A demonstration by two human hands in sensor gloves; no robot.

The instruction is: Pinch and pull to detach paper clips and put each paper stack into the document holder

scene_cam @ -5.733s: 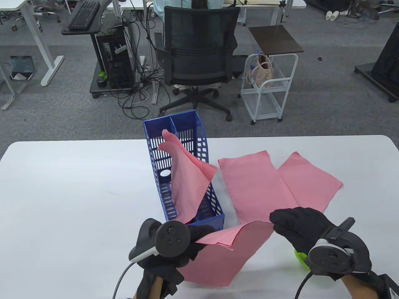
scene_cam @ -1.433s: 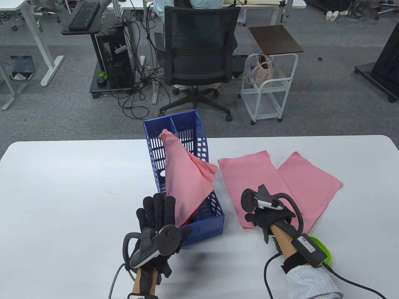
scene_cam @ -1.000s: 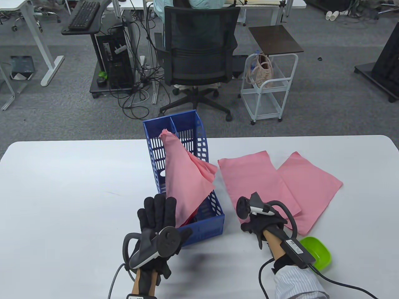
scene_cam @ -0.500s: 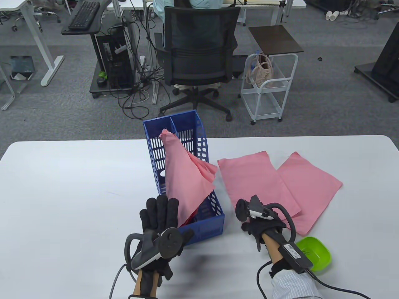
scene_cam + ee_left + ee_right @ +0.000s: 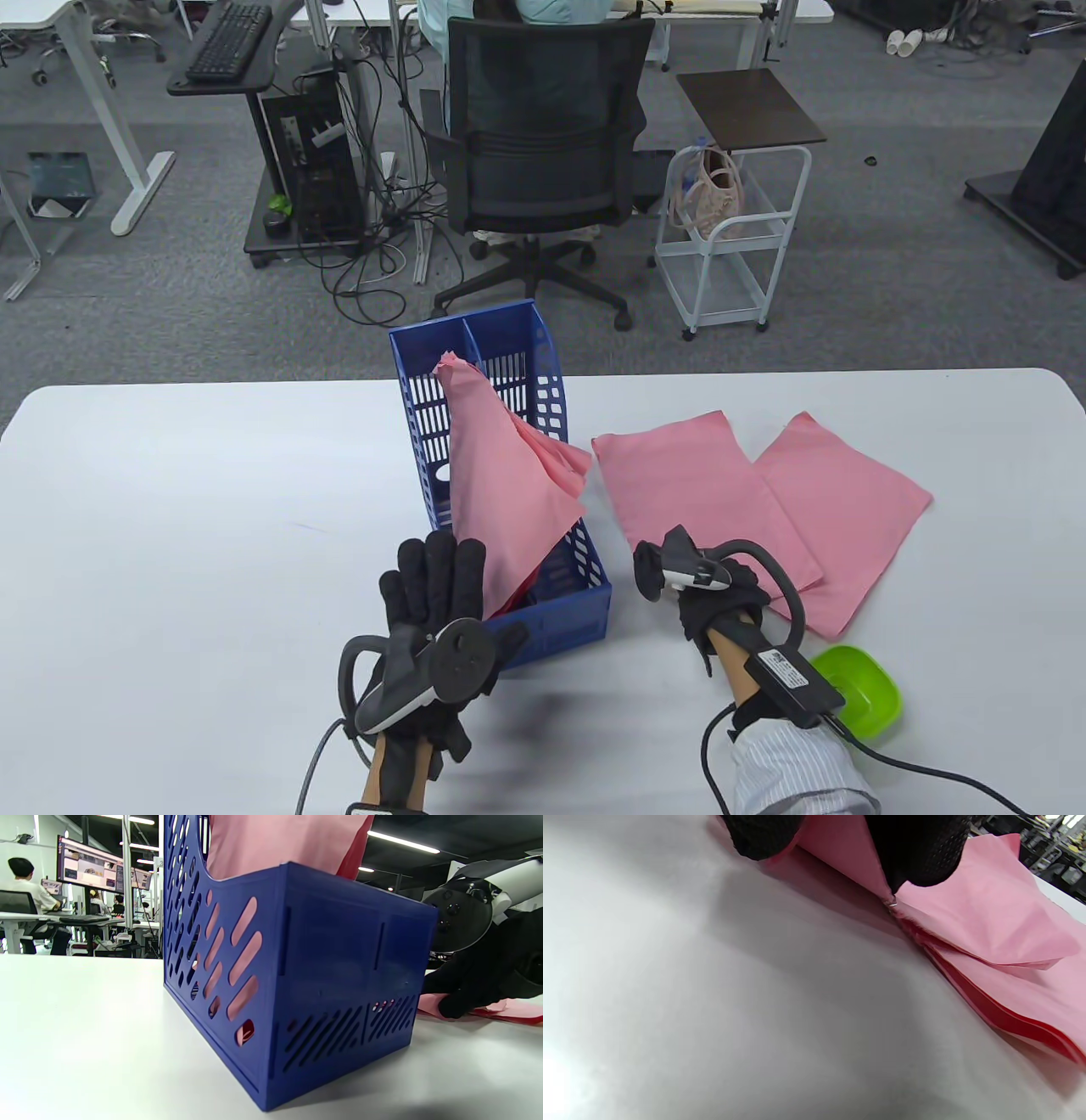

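The right hand [image 5: 717, 594] bends down onto the near corner of a pink paper stack [image 5: 687, 492] lying flat on the white bench [image 5: 170, 526], its fingertips [image 5: 916, 853] pinching that corner, where a small metal paper clip [image 5: 891, 903] glints. The left hand [image 5: 437, 594] holds nothing, fingers straight and together, resting against the near left side of the blue document holder [image 5: 543, 624]. Pink sheets [image 5: 501, 492] stand slanted inside the holder. A second pink stack [image 5: 848, 501] lies beside the first, partly under it. A green dish [image 5: 861, 688] sits by the right wrist.
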